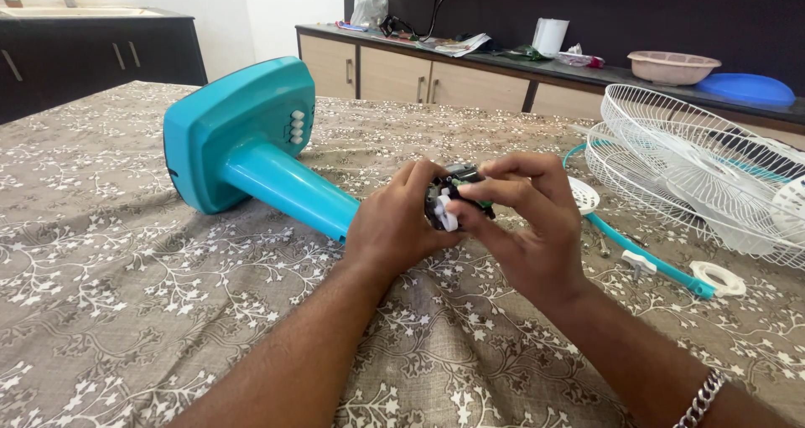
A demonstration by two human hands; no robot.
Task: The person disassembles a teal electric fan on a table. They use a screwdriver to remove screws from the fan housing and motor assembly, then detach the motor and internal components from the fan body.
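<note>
Fingers of both hands pinch a small black and white plastic switch part at the centre of the frame, just above the desk with its brown floral cloth. Left hand cups it from behind, clenched round its body; right hand grips its front edge with thumb and forefinger. Just behind the left hand lies the teal plastic fan stand on its side, its tube pointing toward the hands. White wire fan guards rest at the right of the frame, with a teal ring and a small white ring nut beside them. Doing this well, I judge, calls for a steady left hand and light, even pressure from the right.
</note>
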